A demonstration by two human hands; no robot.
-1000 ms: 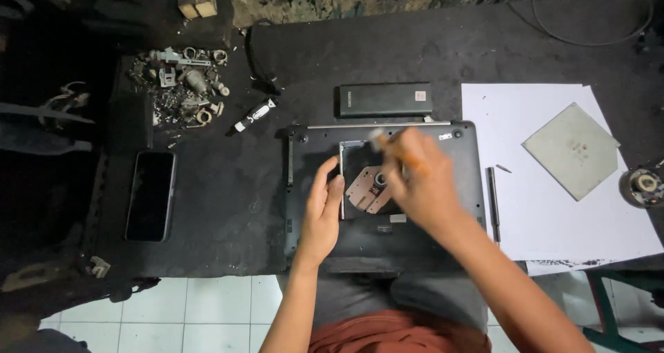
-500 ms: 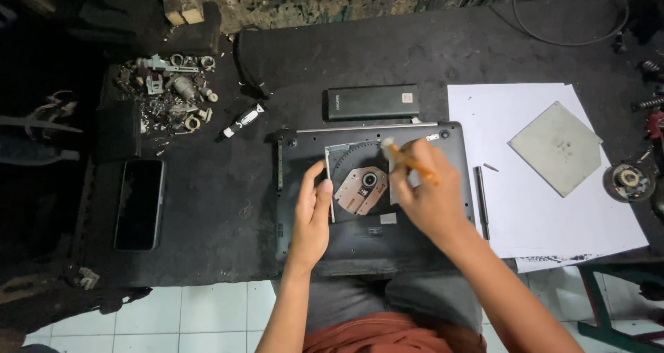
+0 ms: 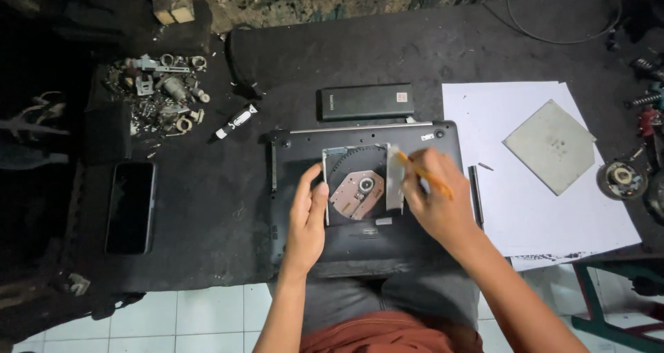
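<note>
Knees in grey cloth sit nearest, under the front edge of the upturned black laptop base (image 3: 360, 246) that rests on the dark work table (image 3: 207, 215). On that base the left hand (image 3: 306, 215) lies flat and unclenched, fingers pressed beside the exposed optical drive (image 3: 356, 190), whose copper-coloured plate and round spindle show through an opening in the shell. The right hand (image 3: 436, 201) is curled around a slim orange-handled screwdriver (image 3: 422, 174), with the tip aimed at the drive's grey metal edge strip at the right side of the opening.

Judging by what lies around, the stripping is partly done: the drive's inside is bare, a long black rectangular battery pack (image 3: 365, 101) lies just beyond the laptop, and a flat grey square metal cover (image 3: 550, 145) rests on the white paper sheet (image 3: 532, 208) to the right. The drive itself is not yet lifted out, and the shell looks otherwise whole.

Further left lie a black phone (image 3: 130, 206) and, beyond it, a heap of small metal parts (image 3: 159, 94).
</note>
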